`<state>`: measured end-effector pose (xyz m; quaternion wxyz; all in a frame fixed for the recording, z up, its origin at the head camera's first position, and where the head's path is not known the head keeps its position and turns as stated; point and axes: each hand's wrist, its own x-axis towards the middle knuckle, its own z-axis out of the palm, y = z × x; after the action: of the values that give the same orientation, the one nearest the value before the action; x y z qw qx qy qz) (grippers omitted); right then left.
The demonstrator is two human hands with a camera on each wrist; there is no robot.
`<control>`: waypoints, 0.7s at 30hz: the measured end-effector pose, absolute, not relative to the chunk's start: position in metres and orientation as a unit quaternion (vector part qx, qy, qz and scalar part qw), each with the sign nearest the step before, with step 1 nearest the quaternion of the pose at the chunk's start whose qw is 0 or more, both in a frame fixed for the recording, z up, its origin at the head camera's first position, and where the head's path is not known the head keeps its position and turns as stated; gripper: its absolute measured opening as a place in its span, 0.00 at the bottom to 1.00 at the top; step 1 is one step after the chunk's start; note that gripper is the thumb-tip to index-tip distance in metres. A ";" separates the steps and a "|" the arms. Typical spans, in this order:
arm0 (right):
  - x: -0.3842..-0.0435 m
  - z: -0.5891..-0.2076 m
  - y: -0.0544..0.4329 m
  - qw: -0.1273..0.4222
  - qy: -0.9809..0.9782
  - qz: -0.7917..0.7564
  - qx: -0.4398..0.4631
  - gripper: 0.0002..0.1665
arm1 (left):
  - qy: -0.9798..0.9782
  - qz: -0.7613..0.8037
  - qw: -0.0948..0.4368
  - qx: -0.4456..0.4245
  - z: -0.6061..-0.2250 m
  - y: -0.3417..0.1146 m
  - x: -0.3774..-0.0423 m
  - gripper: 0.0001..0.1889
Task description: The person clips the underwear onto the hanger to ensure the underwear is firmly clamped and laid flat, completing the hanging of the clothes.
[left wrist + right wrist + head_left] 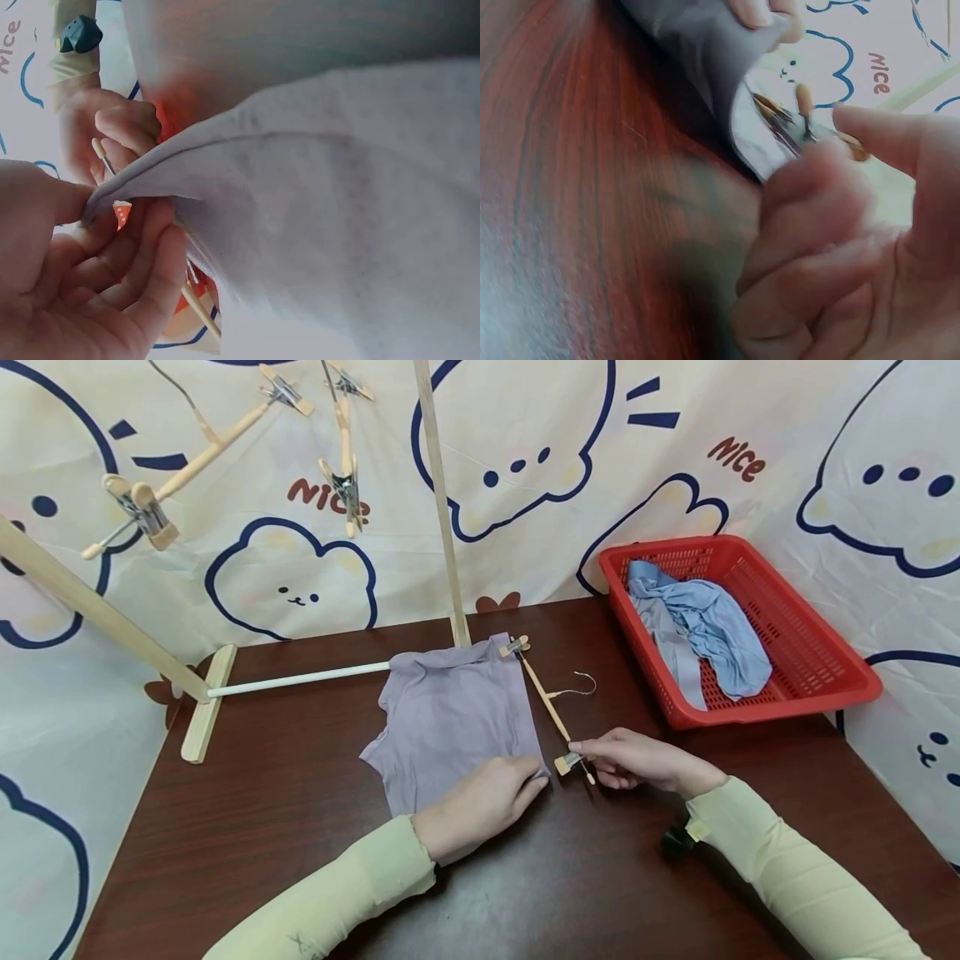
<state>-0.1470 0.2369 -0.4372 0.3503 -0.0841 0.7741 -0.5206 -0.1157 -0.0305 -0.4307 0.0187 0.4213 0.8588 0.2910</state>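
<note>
Between its thumb and bent fingers, the left hand [480, 800] is pinching a corner of the lilac garment [457, 718], seemingly to hold that edge up; just beside them, the right hand [637, 760] is gripping the near clip [567, 764] of the hanger [546, 697] with curled fingers, apparently to steady it

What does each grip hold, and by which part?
Left grip: the lilac garment, pinched by one corner. Right grip: the wooden hanger, held by the clip at its near end.
</note>
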 end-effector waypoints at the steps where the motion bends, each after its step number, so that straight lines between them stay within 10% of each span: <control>1: -0.147 -0.437 0.236 0.347 0.770 -0.530 -0.080 0.37 | 0.858 0.293 0.013 0.421 -0.431 -0.031 -0.116 0.11; 21: -0.144 -0.440 0.221 0.289 0.732 -0.615 -0.042 0.33 | 0.856 0.276 -0.027 0.437 -0.433 -0.032 -0.113 0.16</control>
<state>-0.1437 0.2210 -0.4397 0.2892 -0.0423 0.7323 -0.6152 -0.1134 -0.0322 -0.4334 -0.0269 0.4372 0.8555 0.2759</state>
